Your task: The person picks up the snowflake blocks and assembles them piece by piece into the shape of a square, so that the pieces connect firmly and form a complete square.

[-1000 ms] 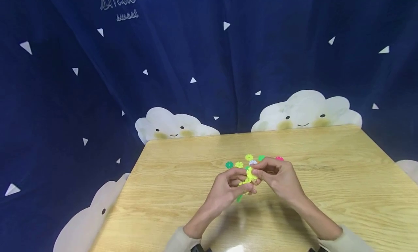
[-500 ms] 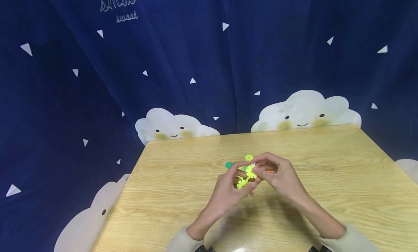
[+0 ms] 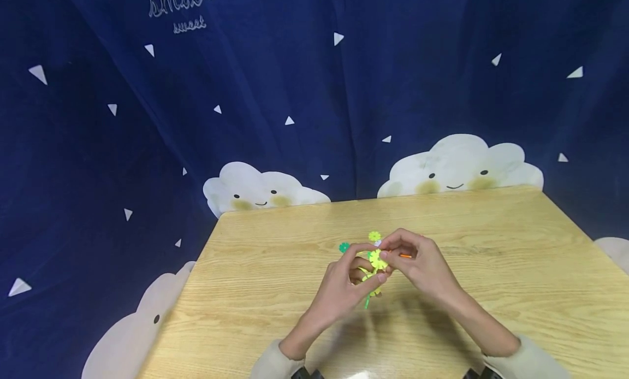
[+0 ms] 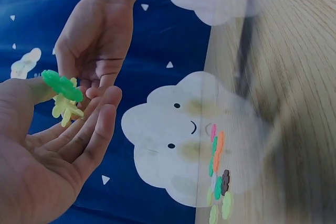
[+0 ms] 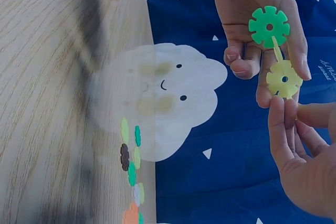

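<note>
A short chain of notched plastic snowflake discs hangs between both hands, above the table. In the head view, the right hand (image 3: 426, 264) pinches the edge of a yellow disc (image 3: 377, 260) with thumb and fingertips. The left hand (image 3: 339, 286) holds the chain from the other side, its index finger and thumb curved around that disc. A green disc (image 5: 257, 31) joins the chain through a yellow disc seen edge-on, beside the flat yellow disc (image 5: 275, 80) in the right wrist view. In the left wrist view, the green disc (image 4: 63, 85) lies by the left thumb.
Loose discs lie on the wooden table (image 3: 245, 270) beyond the hands: a teal one (image 3: 344, 248), a yellow one (image 3: 374, 235), a brown one (image 4: 225, 182) and an orange one (image 4: 219, 148). A blue curtain (image 3: 275, 84) hangs behind the table.
The chain has turned in the hands, and its green disc now shows edge-on below the left thumb. The left index finger has risen to the top yellow disc. The right hand has shifted slightly.
</note>
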The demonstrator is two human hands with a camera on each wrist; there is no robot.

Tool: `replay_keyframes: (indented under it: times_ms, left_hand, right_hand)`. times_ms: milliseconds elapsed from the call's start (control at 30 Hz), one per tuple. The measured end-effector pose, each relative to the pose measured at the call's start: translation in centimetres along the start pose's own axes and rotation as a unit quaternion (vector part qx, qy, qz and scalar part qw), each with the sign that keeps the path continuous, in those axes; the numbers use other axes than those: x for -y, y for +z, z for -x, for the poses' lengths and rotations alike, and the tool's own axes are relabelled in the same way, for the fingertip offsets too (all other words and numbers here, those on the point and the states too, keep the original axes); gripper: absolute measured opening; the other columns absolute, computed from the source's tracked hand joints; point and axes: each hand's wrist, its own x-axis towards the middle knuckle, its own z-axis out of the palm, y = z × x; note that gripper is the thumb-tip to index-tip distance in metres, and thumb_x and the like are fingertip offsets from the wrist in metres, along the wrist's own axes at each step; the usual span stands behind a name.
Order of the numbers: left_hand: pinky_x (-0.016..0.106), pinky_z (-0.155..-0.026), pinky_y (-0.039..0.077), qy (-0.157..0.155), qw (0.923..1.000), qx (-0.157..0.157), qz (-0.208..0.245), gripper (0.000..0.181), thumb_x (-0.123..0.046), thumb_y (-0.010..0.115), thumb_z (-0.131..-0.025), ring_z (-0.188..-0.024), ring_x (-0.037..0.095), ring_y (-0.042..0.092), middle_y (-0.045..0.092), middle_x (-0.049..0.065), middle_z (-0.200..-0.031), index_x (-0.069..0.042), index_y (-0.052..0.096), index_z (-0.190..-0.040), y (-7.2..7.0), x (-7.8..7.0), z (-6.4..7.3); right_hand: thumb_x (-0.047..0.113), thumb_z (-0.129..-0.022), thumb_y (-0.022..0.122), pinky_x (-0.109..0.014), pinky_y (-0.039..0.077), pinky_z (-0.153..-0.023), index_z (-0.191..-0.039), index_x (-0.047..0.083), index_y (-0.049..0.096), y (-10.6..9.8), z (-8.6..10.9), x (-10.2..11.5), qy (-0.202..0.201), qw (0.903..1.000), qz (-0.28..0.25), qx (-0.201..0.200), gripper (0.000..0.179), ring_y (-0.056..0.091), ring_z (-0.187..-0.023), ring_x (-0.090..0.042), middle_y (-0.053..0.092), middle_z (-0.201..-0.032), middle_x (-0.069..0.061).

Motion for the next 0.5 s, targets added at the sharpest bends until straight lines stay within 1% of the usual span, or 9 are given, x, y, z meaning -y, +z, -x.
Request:
replay_keyframes:
  times_ms: [67,133,200,267,300,400,467,500]
  left_hand:
    - [0.017,-0.056,0.050,-0.005,0.9999,0.007,0.014,0.045,-0.027,0.077,-0.096,-0.067,0.016,0.075,0.077,0.001,-0.095,-0.030,0.057,-0.137,-0.01,0.00,0.01]
    - [0.017,-0.058,0.051,-0.007,0.9998,0.009,0.017,0.045,-0.027,0.077,-0.096,-0.067,0.013,0.074,0.077,0.002,-0.094,-0.029,0.056,-0.136,-0.01,0.03,0.04]
    - [0.018,-0.062,0.054,-0.010,0.9997,0.010,0.021,0.046,-0.025,0.078,-0.095,-0.068,0.008,0.073,0.077,0.001,-0.094,-0.027,0.056,-0.135,-0.03,0.09,0.08]
    - [0.022,-0.069,0.059,-0.017,0.9993,0.011,0.030,0.047,-0.024,0.079,-0.094,-0.071,0.006,0.073,0.077,0.000,-0.093,-0.025,0.056,-0.135,-0.06,0.14,0.13]
    - [0.023,-0.071,0.061,-0.021,0.9991,0.012,0.035,0.048,-0.023,0.080,-0.093,-0.073,0.006,0.073,0.077,0.000,-0.093,-0.025,0.056,-0.135,-0.08,0.19,0.14]
    - [0.030,-0.071,0.063,-0.030,0.9983,0.018,0.047,0.052,-0.022,0.080,-0.093,-0.076,0.008,0.074,0.076,-0.001,-0.095,-0.027,0.055,-0.138,-0.17,0.28,0.20]
    - [0.036,-0.072,0.064,-0.032,0.9978,0.024,0.053,0.055,-0.019,0.080,-0.093,-0.078,0.008,0.075,0.077,0.001,-0.097,-0.028,0.055,-0.141,-0.22,0.32,0.22]
    - [0.036,-0.071,0.064,-0.031,0.9976,0.028,0.055,0.056,-0.017,0.080,-0.093,-0.078,0.008,0.075,0.077,0.002,-0.098,-0.028,0.055,-0.141,-0.25,0.36,0.24]
  right_hand:
    - [0.004,-0.093,0.075,-0.032,0.060,-0.061,-0.102,0.007,0.071,-0.02,0.02,-0.04,-0.001,1.0000,-0.004,0.002,0.010,0.072,-0.072,-0.021,0.072,-0.091,-0.011]
    - [0.005,-0.093,0.075,-0.033,0.060,-0.062,-0.103,0.007,0.072,-0.03,0.03,-0.12,-0.002,1.0000,-0.008,0.005,0.010,0.071,-0.071,-0.021,0.072,-0.090,-0.012]
    - [0.006,-0.093,0.076,-0.034,0.061,-0.062,-0.103,0.007,0.072,-0.05,0.06,-0.23,-0.003,0.9999,-0.011,0.011,0.010,0.071,-0.070,-0.022,0.072,-0.089,-0.012]
    - [0.007,-0.093,0.076,-0.034,0.061,-0.062,-0.103,0.006,0.072,-0.10,0.06,-0.36,-0.004,0.9998,-0.014,0.017,0.011,0.070,-0.069,-0.022,0.072,-0.088,-0.012]
    - [0.007,-0.094,0.076,-0.035,0.061,-0.063,-0.104,0.006,0.072,-0.14,0.04,-0.41,-0.005,0.9997,-0.014,0.021,0.011,0.069,-0.068,-0.022,0.072,-0.088,-0.012]
    - [0.007,-0.094,0.076,-0.035,0.062,-0.062,-0.105,0.004,0.071,-0.30,-0.08,-0.54,-0.006,0.9994,-0.014,0.030,0.013,0.069,-0.067,-0.023,0.071,-0.088,-0.013]
    - [0.006,-0.094,0.076,-0.036,0.062,-0.061,-0.106,0.002,0.070,-0.41,-0.20,-0.59,-0.006,0.9993,-0.014,0.035,0.014,0.068,-0.067,-0.024,0.071,-0.089,-0.013]
    - [0.006,-0.093,0.076,-0.036,0.062,-0.061,-0.106,0.002,0.069,-0.45,-0.25,-0.61,-0.005,0.9992,-0.015,0.037,0.015,0.068,-0.067,-0.024,0.071,-0.089,-0.013]
